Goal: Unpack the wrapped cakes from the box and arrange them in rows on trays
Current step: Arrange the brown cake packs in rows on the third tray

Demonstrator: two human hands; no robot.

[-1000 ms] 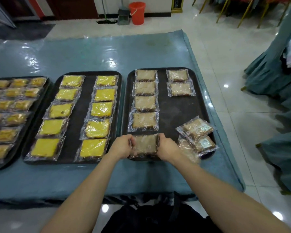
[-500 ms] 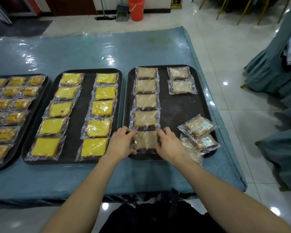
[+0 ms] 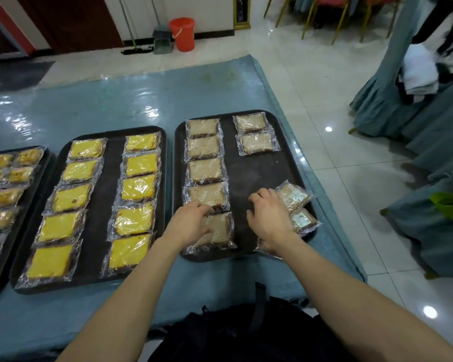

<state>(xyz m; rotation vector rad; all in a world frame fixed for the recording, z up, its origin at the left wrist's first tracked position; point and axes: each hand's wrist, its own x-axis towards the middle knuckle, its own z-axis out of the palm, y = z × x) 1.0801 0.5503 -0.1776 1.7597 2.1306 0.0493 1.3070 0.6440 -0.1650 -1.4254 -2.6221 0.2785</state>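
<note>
The right black tray (image 3: 256,176) holds a left column of brown wrapped cakes and two more at its far right. My left hand (image 3: 187,226) rests on the nearest brown cake (image 3: 217,232) at the column's front end, fingers relaxed over its left part. My right hand (image 3: 268,214) hovers with loosely curled fingers over a loose pile of wrapped cakes (image 3: 294,198) at the tray's front right corner; whether it grips one is hidden.
The middle tray (image 3: 107,202) carries two columns of yellow wrapped cakes, and a third tray (image 3: 41,163) at the left holds smaller yellow ones. All stand on a blue-covered table (image 3: 115,105). A black bag (image 3: 246,333) sits below me. The table's right edge drops to tiled floor.
Both hands let go of the front brown cake's sides. My right hand moved right to the loose pile; my left hand stayed on the laid cake. The camera tilted up.
</note>
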